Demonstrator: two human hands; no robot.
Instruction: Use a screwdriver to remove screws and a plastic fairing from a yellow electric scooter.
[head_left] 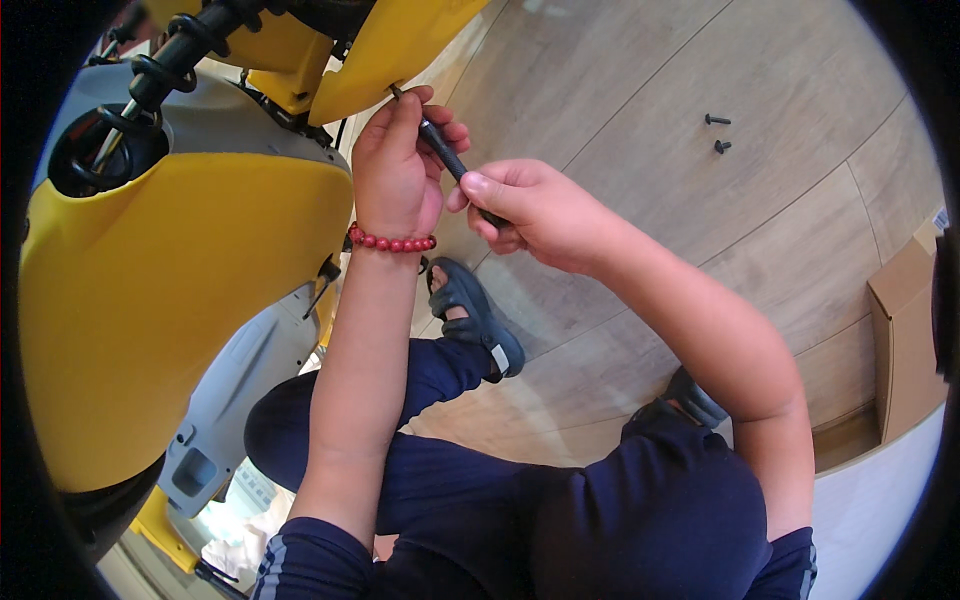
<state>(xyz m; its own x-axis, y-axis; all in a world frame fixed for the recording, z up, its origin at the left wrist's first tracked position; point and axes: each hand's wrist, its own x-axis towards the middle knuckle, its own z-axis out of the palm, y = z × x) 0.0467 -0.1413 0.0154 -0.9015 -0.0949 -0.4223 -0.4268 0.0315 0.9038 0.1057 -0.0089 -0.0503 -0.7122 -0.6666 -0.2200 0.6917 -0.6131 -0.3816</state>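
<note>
A black screwdriver [446, 150] slants from my right hand up to the lower edge of a yellow plastic panel [370, 55], where its tip meets a small spot. My right hand [525, 210] is wrapped round the handle, thumb on top. My left hand [400, 170], with a red bead bracelet at the wrist, has its fingers closed round the front of the tool close to the panel; exactly what the fingertips pinch there is partly hidden. Two small black screws [718, 120] [722, 147] lie apart on the wooden floor to the right.
A larger yellow body piece [140, 300], grey plastic parts and a dark coiled-cable shaft [150, 85] fill the left side. My sandalled foot [470, 320] rests on the floor [640, 120] below my hands. An open cardboard box [890, 320] stands at the right beside a pale curved surface.
</note>
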